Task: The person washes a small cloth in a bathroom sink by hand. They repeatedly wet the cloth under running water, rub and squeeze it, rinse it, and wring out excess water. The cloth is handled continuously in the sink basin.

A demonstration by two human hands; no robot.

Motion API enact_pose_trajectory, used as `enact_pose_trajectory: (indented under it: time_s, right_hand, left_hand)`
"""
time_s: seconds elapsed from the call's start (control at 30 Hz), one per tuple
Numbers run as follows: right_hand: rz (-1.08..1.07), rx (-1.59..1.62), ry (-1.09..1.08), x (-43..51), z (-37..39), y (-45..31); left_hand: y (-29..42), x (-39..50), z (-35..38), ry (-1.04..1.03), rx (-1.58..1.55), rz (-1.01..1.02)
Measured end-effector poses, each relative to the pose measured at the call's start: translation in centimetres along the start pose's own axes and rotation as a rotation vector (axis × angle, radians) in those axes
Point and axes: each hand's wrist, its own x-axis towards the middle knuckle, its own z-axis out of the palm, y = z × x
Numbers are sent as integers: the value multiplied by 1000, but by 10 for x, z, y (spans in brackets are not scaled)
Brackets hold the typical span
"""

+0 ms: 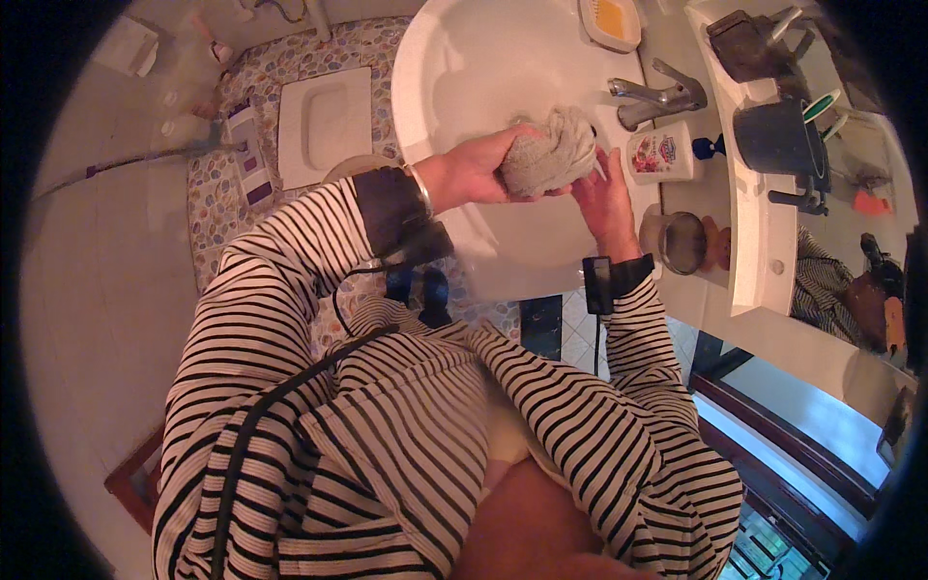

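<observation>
A bunched grey-beige cloth [551, 156], likely a towel, is held over the white washbasin [409, 87]. My left hand [482, 167] grips it from the left, with the fingers wrapped beneath. At the cloth's lower right edge is my right hand [605, 196], its fingertips against the folds and a small pale piece between the fingers. The cloth hides part of the basin's bowl.
Right of my hands are a chrome faucet [660, 94] and a white pump bottle [663, 152] with a printed label. A soap dish [612, 22] sits on the basin's far rim. The shelf holds a dark cup [779, 138] with toothbrushes. A squat toilet [326, 127] lies to the left.
</observation>
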Motion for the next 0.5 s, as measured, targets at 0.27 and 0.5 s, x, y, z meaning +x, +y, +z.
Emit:
enact_pose_trajectory:
  time_s: [0.27, 0.5]
  right_hand:
    - [36, 859, -590, 2, -9, 24]
    - [-134, -42, -158, -5, 24, -28]
  left_hand:
    - [-23, -3, 24, -201, -267, -134]
    - [-27, -1, 27, 174, 31, 40]
